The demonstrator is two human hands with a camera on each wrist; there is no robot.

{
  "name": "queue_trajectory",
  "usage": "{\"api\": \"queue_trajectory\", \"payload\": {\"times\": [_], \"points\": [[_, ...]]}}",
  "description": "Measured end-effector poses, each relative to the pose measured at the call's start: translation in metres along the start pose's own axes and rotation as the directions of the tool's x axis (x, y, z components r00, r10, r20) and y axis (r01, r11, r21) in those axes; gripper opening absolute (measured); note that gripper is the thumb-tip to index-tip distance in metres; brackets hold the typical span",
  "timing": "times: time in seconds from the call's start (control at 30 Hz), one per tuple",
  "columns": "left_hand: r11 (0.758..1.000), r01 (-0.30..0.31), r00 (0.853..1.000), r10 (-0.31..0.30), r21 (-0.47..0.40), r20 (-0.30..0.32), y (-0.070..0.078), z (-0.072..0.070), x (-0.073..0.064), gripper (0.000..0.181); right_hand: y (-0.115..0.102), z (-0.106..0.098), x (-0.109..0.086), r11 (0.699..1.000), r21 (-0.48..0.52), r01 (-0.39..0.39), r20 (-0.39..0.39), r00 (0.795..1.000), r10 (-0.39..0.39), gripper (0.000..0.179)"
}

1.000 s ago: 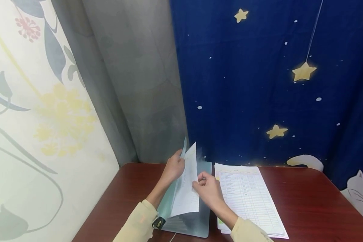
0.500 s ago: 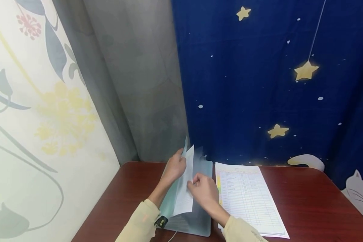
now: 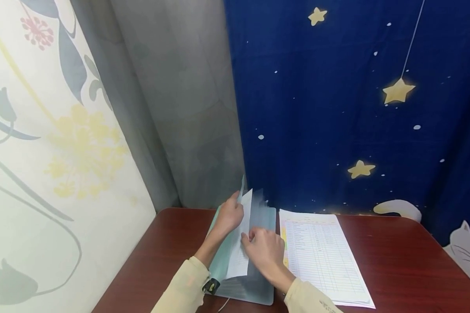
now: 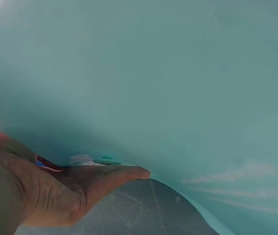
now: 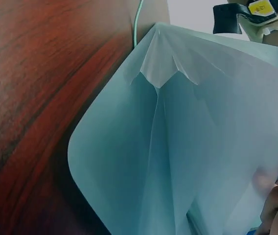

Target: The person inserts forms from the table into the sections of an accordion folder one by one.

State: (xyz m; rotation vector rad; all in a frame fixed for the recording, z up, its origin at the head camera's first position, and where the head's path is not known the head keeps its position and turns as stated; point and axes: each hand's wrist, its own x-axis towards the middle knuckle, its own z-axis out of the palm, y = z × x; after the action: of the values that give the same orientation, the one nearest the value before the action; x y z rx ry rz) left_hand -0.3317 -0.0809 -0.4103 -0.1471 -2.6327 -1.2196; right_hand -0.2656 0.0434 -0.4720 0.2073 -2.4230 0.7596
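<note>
A teal plastic folder with clear sleeves lies spread on the table. My left hand grips its raised front cover near the upper edge; in the left wrist view the thumb lies along that edge. A white sheet of paper stands tilted among the sleeves. Its right edge is pinched by my right hand, between thumb and curled fingers. The right wrist view shows a fingertip blurred through a translucent sleeve. How deep the paper sits in the sleeve I cannot tell.
Right of the folder lies a stack of printed table sheets. The dark red table ends at a blue star curtain and a grey curtain. A thin cable runs below the folder.
My right hand has moved a little left and down, and the paper has swung left toward the cover, showing a narrower face. The left hand still holds the cover, shifted slightly right.
</note>
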Motion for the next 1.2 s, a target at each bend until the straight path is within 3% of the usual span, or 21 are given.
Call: {"api": "queue_trajectory", "payload": {"times": [0.23,0.47,0.73,1.0,1.2], "points": [[1.0,-0.007,1.0,0.007,0.001,-0.004,0.002,0.002,-0.001,0.055,0.0,0.001,-0.002,0.992,-0.087,0.095,-0.01,0.995,-0.096,0.058],[1.0,-0.019,1.0,0.019,0.007,-0.005,0.003,0.002,-0.001,0.055,0.002,0.002,-0.003,0.982,-0.13,0.135,-0.009,0.99,-0.137,0.061],[1.0,0.0,1.0,0.0,-0.01,0.001,0.004,0.001,0.0,0.055,0.009,-0.01,-0.003,0.982,-0.148,0.117,-0.022,0.992,-0.121,0.053],[0.998,0.024,1.0,-0.023,-0.051,0.017,0.002,0.0,-0.003,0.055,0.02,-0.035,-0.009,0.979,-0.186,0.081,0.027,0.997,-0.078,0.041],[0.999,0.027,0.999,-0.026,-0.04,0.028,0.001,-0.001,-0.002,0.056,0.027,-0.054,-0.015,0.965,-0.252,0.08,0.06,0.996,-0.067,0.043]]}}
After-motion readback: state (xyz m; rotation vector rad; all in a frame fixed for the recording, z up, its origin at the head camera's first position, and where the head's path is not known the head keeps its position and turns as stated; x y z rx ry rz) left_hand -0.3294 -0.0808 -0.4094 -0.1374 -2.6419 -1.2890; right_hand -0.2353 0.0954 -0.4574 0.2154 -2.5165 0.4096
